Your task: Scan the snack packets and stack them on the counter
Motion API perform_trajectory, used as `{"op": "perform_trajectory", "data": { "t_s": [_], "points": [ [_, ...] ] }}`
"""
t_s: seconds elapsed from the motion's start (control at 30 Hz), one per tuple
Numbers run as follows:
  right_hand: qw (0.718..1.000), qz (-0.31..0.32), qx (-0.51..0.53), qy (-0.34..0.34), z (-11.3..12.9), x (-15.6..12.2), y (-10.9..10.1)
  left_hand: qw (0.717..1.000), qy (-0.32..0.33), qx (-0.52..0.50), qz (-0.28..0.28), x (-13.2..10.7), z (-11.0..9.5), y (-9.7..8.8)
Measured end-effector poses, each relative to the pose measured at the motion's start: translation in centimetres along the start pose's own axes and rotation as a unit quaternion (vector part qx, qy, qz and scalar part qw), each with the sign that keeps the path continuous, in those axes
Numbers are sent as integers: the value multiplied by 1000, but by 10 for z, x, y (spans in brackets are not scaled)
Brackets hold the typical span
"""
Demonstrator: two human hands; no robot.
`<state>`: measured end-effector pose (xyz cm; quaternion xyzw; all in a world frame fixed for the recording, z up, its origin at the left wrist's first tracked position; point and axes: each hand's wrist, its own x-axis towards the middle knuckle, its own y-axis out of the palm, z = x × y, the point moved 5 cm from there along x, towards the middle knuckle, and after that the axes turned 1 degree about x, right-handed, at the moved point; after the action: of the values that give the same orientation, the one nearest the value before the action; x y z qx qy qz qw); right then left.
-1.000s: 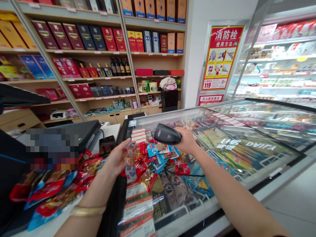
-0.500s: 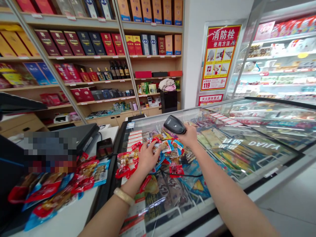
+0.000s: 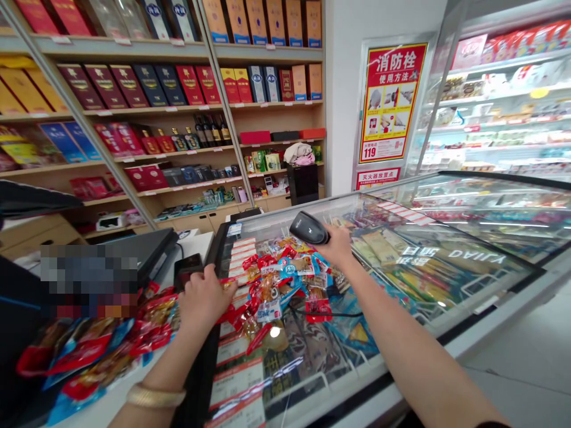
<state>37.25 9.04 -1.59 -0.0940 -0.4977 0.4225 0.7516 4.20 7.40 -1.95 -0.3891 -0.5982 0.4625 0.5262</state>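
Observation:
My right hand [image 3: 338,245] is wrapped round the handle of a black barcode scanner [image 3: 308,227], held above the glass freezer lid. A dark cable [image 3: 330,314] crosses the glass below it. My left hand [image 3: 206,302] is over the gap between the counter and the freezer, its fingers closed on a red snack packet [image 3: 228,284] that is partly hidden. Right of this hand, a heap of red and blue snack packets [image 3: 271,291] lies on the glass. More snack packets [image 3: 96,348] are piled on the counter to the left.
The chest freezer [image 3: 446,333] has a metal rim and bagged goods under its glass. A black phone-like device [image 3: 187,266] rests on the white counter [image 3: 206,245], beside a dark machine [image 3: 156,252]. Shelves of boxes and bottles [image 3: 212,129] line the back wall.
My left hand has moved left from the packet heap to the counter's edge, with a red packet in its fingers. The heap has shifted and spread. The scanner stays nearly in place.

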Motion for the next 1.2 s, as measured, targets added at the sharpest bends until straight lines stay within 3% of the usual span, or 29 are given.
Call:
{"op": "perform_trajectory", "data": {
  "t_s": [0.1, 0.23, 0.33, 0.4, 0.47, 0.57, 0.63, 0.67, 0.7, 0.77, 0.83, 0.87, 0.93, 1.03, 1.1, 1.2],
  "points": [
    [1000, 20, -13, -5, 3, -1, 3, 995, 44, 67, 62, -6, 8, 6],
    [999, 41, -24, -18, 9, -4, 7, 991, 63, 76, 87, -3, 8, 14],
    [998, 54, -28, -20, 10, -7, 12, 992, 11, -68, 108, 11, 21, 22],
    [998, 55, -28, -25, 11, -8, 14, 961, -27, -252, 108, 21, 29, 24],
    [998, 52, -27, -31, 12, -9, 15, 884, -65, -452, 99, 28, 34, 22],
    [998, 49, -21, -30, 13, -9, 15, 706, -134, -680, 145, 28, 30, 19],
    [998, 47, -13, -31, 14, -9, 14, 588, -180, -761, 205, 23, 20, 17],
    [998, 47, -8, -35, 16, -9, 14, 542, -198, -784, 228, 20, 16, 16],
    [998, 48, -4, -42, 18, -9, 13, 510, -213, -798, 240, 17, 13, 15],
    [997, 51, 4, -60, 22, -10, 13, 475, -220, -816, 244, 14, 8, 14],
    [995, 57, 9, -81, 27, -11, 13, 474, -208, -824, 232, 12, 5, 16],
    [994, 61, 12, -94, 30, -11, 12, 487, -197, -822, 219, 11, 4, 17],
    [990, 69, 16, -123, 36, -13, 11, 541, -167, -803, 187, 10, 4, 20],
    [983, 79, 14, -163, 46, -15, 8, 664, -117, -729, 122, 11, 8, 23],
    [978, 89, 7, -186, 53, -17, 7, 728, -86, -675, 89, 12, 12, 23],
    [970, 110, -7, -218, 65, -20, 5, 763, -49, -639, 76, 14, 17, 22]
  ]
}}
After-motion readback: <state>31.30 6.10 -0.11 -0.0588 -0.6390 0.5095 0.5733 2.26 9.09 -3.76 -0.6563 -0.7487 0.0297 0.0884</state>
